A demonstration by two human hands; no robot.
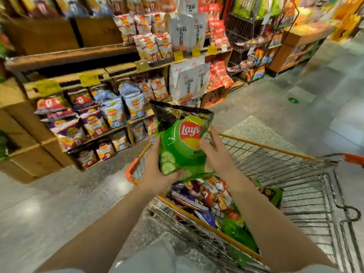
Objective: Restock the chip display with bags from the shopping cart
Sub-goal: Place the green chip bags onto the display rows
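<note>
Head view: both forearms extend forward over the near corner of the shopping cart (291, 154), a wire basket with an orange rim.

The green Lay's bag (182, 141) is held upright above the cart, between the two hands, with its dark top edge pointing toward the chip display (94, 119). The bag is clear of the shelves and clear of the bags below it.

The left hand (157, 170) grips the bag at its lower left corner. The thumb curls up over the front face, next to the printed cucumber slices; the fingers are behind the bag and cannot be seen.

The right hand (213, 149) lies against the bag's right edge. The thumb presses on the front face below the logo. The fingers are extended and slightly spread behind the edge, so whether they close on the bag cannot be told.

Inside the cart, beneath the held bag, lie further chip bags (214, 201) in red, blue and green, piled against the near wall.

The chip display stands to the left of the cart: wooden shelves with yellow price tags (89, 79), stocked with upright rows of chip bags. White snack packs (189, 81) occupy the section to its right.
</note>
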